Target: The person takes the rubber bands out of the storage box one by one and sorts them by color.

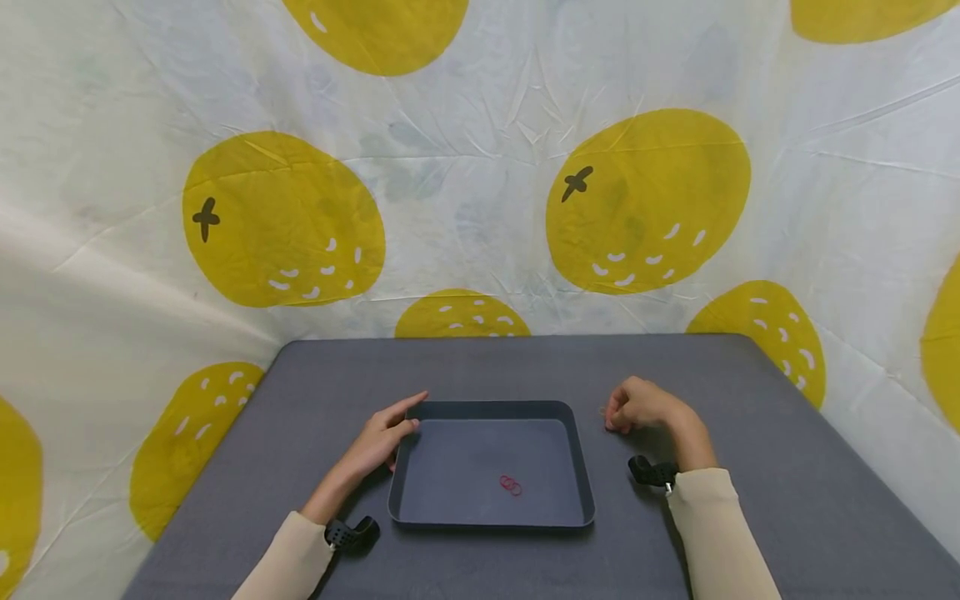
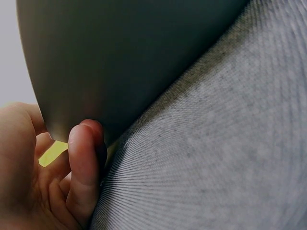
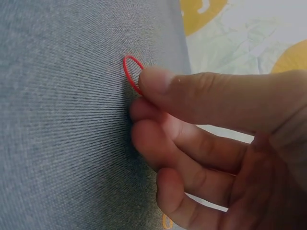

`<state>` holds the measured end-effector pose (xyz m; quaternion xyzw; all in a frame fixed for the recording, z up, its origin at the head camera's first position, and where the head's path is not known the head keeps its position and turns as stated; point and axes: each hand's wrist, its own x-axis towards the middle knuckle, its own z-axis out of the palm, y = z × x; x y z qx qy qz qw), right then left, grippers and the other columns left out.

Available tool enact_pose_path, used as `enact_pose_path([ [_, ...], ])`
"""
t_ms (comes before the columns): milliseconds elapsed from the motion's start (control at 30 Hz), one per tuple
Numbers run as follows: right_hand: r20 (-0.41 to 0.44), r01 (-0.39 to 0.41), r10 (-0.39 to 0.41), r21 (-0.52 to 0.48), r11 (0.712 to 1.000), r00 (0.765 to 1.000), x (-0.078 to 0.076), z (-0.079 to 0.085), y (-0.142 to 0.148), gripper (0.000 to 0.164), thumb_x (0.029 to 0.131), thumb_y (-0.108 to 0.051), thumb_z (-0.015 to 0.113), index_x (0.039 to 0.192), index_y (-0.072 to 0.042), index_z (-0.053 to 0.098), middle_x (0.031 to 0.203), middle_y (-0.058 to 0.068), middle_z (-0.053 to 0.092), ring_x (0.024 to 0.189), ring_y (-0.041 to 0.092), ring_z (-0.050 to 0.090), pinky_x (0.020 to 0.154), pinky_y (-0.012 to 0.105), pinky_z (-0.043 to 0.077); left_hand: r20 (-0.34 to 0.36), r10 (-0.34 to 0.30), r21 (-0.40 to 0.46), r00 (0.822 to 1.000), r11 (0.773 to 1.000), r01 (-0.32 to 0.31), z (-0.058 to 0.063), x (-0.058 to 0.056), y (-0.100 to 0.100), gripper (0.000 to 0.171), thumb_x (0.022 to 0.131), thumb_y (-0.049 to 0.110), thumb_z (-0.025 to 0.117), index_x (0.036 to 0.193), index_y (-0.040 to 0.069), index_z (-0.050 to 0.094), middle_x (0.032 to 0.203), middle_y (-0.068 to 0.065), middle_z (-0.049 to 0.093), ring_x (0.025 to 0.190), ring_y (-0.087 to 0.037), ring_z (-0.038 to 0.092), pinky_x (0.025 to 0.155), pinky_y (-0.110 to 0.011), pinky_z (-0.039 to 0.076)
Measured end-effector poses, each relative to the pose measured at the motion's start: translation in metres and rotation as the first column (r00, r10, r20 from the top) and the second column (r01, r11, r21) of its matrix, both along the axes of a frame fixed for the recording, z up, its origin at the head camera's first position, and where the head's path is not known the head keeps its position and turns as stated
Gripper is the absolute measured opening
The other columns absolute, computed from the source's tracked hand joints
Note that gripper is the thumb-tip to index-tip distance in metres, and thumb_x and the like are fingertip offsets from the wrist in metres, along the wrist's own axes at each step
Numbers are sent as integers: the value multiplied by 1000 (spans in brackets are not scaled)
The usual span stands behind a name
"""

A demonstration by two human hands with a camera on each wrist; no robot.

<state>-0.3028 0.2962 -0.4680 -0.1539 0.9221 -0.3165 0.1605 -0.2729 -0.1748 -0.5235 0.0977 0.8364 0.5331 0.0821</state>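
Note:
A dark grey rectangular tray (image 1: 491, 467) lies on the table with a few thin red rubber bands (image 1: 511, 485) inside, overlapping. My left hand (image 1: 378, 437) holds the tray's far left corner, thumb at the rim and other fingers against the outside wall. In the left wrist view, curled fingertips (image 2: 84, 153) touch that dark wall. To the right of the tray, my right hand (image 1: 641, 407) is low over the table. Its thumb and forefinger pinch a red rubber band (image 3: 127, 72), whose loop sticks out past the thumb tip.
A small orange-yellow loop (image 3: 167, 221) shows below the right fingers in the right wrist view, partly hidden. Grey cloth covers the table (image 1: 517, 367). Behind it hangs a white curtain (image 1: 480, 208) printed with yellow fruit. Each wrist wears a black strap.

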Motion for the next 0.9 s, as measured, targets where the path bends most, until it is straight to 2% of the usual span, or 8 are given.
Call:
enact_pose_path([
  [133, -6, 11, -11, 13, 1000, 1000, 1, 0, 0, 8, 82, 0, 70, 81, -4, 77, 71, 2, 70, 64, 15, 60, 59, 30, 49, 2, -2, 6, 1000, 1000, 2, 1, 1, 0, 52, 106, 24, 58, 156, 35, 47, 94, -14, 62, 41, -17, 46, 42, -39, 53],
  [333, -24, 12, -12, 29, 1000, 1000, 0, 2, 2, 9, 87, -2, 70, 82, -3, 77, 69, 3, 70, 63, 14, 60, 58, 30, 49, 5, 8, 0, 1000, 1000, -8, 1, 1, 1, 52, 106, 25, 58, 155, 37, 48, 105, -14, 67, 40, -17, 46, 42, -38, 53],
  [467, -29, 15, -15, 20, 1000, 999, 1, 4, 3, 5, 86, -3, 72, 83, -2, 76, 70, 4, 71, 64, 14, 62, 59, 29, 51, 4, 3, -3, 1000, 1000, -3, 1, 0, 2, 52, 106, 25, 58, 156, 35, 48, 94, -13, 62, 40, -16, 46, 42, -37, 53],
  [667, -81, 25, -23, 18, 1000, 996, 4, 15, 3, 6, 87, -5, 72, 85, -3, 77, 71, 3, 70, 66, 14, 61, 62, 30, 50, -6, -8, -3, 1000, 1000, 8, 0, -1, 2, 52, 106, 26, 59, 156, 33, 48, 86, -13, 56, 40, -16, 46, 41, -36, 52],
  [800, -116, 9, -10, -9, 1000, 993, 5, 27, -1, 9, 91, -9, 71, 89, -2, 77, 67, 3, 64, 64, 15, 55, 60, 30, 45, -9, -11, 10, 1000, 1000, 12, 0, -1, 1, 52, 106, 25, 59, 157, 32, 47, 88, -16, 58, 39, -17, 46, 40, -36, 51],
  [900, -128, -9, 3, -52, 999, 992, 8, 35, -5, 12, 94, -11, 71, 94, -1, 77, 68, 9, 65, 61, 15, 53, 57, 30, 45, -1, -7, 16, 1000, 1000, 7, -1, -1, 1, 53, 106, 24, 58, 157, 31, 46, 91, -19, 60, 39, -17, 46, 40, -35, 50],
])
